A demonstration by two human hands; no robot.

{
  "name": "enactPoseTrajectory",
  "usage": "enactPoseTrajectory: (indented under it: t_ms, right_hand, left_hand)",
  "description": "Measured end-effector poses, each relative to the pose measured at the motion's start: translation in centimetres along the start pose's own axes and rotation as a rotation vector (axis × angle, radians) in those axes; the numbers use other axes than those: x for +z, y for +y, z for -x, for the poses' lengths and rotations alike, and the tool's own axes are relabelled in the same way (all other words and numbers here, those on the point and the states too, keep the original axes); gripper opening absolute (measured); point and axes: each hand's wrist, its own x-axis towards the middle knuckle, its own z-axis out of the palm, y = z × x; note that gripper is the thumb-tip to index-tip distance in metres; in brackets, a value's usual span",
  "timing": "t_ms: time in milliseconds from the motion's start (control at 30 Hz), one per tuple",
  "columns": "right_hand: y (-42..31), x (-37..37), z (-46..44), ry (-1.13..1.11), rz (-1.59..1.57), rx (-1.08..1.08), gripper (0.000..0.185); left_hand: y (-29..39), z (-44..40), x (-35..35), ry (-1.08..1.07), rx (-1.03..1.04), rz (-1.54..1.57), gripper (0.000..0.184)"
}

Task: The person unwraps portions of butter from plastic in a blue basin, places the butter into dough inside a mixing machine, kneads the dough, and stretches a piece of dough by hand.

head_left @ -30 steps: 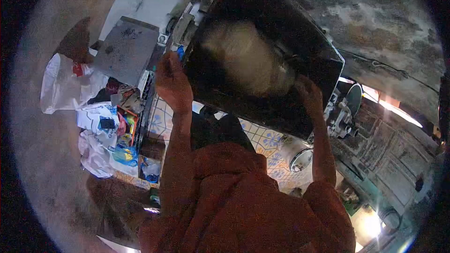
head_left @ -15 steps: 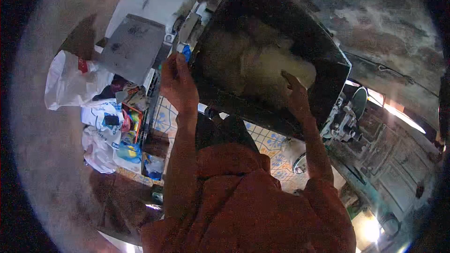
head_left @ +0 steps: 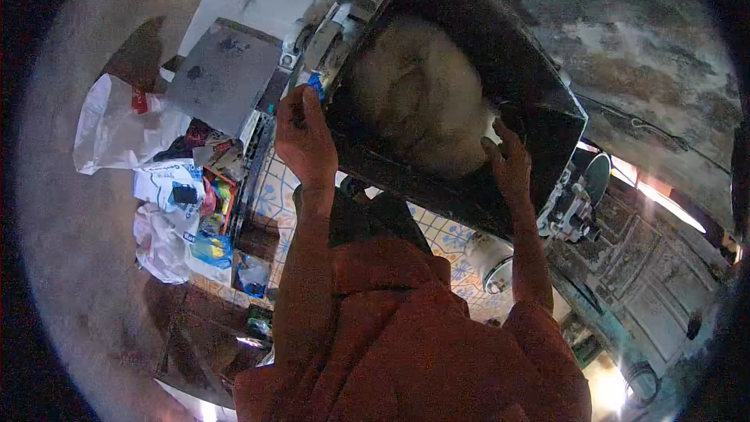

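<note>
A dark, deep metal trough (head_left: 453, 199) stands in front of me, tilted in view. Inside it lies a large, pale, rounded mass (head_left: 422, 94), blurred and dough-like; its exact kind is unclear. My right hand (head_left: 512, 158) is over the trough's right part, fingers apart, close to the right edge of the mass. I cannot tell whether they touch. At the trough's left side is my left hand (head_left: 306, 137), its fingers curled beside a small blue thing (head_left: 316, 84). What those fingers hold, if anything, is hidden.
A grey flat panel (head_left: 223, 74) and white plastic bags (head_left: 117, 129) are on the left. Metal machine parts (head_left: 574, 211) adjoin the trough's right end. A pale bucket-like container (head_left: 492, 262) stands on the patterned tile floor (head_left: 445, 234). A stained wall rises beyond the trough.
My right hand has drawn back from over the mass towards the right, fingers spreading. The mass has changed shape and now sits further left. My left hand stays nearly in place.
</note>
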Motion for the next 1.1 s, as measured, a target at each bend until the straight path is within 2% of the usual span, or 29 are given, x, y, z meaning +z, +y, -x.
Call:
enactPoseTrajectory:
  t_ms: [133,333,400,500,733,933,1033,1100]
  right_hand:
    - [0.0,1.4,-0.4,-0.074,-0.013,0.05,0.052]
    - [-2.0,3.9,-1.5,-0.137,0.136,-0.299,0.048]
    - [-2.6,4.1,-1.8,-0.114,0.132,-0.299,0.048]
    - [-3.2,3.8,-2.1,-0.074,0.109,-0.258,0.048]
    - [-2.1,2.2,-2.3,-0.021,0.105,-0.142,0.049]
    - [-2.5,3.8,-2.1,-0.02,0.069,-0.207,0.05]
    - [-3.3,5.5,-2.6,-0.107,0.114,-0.149,0.052]
    - [-3.7,6.4,-3.0,-0.122,0.084,-0.303,0.054]
  left_hand:
    - [1.0,-0.2,-0.4,-0.042,-0.065,0.059,0.019]
    - [0.5,0.0,-0.4,-0.035,-0.152,0.028,0.02]
    - [1.1,-0.1,-0.5,-0.052,-0.185,0.056,0.02]
    - [0.2,-0.2,-0.1,-0.005,-0.062,-0.023,0.021]
    - [0.2,0.0,-0.5,-0.079,-0.17,0.009,0.031]
    - [0.0,-0.1,-0.5,-0.074,-0.147,0.055,0.026]
    - [0.3,-0.1,-0.6,-0.082,-0.147,0.047,0.023]
    - [0.2,-0.1,-0.5,-0.07,-0.162,0.015,0.023]
